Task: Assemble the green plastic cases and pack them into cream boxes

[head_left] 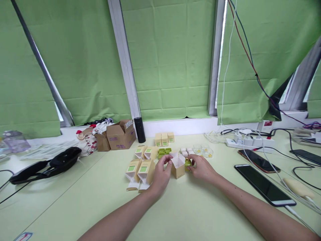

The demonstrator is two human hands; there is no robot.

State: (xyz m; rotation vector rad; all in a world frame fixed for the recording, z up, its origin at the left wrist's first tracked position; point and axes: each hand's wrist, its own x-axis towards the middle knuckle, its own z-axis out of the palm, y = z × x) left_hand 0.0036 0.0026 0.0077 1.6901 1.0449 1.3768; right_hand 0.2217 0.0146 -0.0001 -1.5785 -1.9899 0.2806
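A small open cardboard box [177, 172] with a white inside stands upright on the table. The fingers of my left hand [161, 173] are closed at its left upper edge. My right hand [202, 168] grips a small rounded green container [187, 163] just right of the box. Left of my left hand stand several boxes [146, 168] with green labels; the front ones have white flaps hanging open. Behind the hands are green square pieces [164, 151], whitish-pink pieces [184, 151] and clear cups with yellow bits [202, 150]. Three closed boxes [164, 139] stand farther back.
A black pouch with a strap [62, 162] lies at left. A brown carton [122, 135] and a black cylinder [139, 130] stand at the back. Two phones [264, 184], a power strip [250, 144] and tangled cables occupy the right side. Green blinds [170, 60] hang behind.
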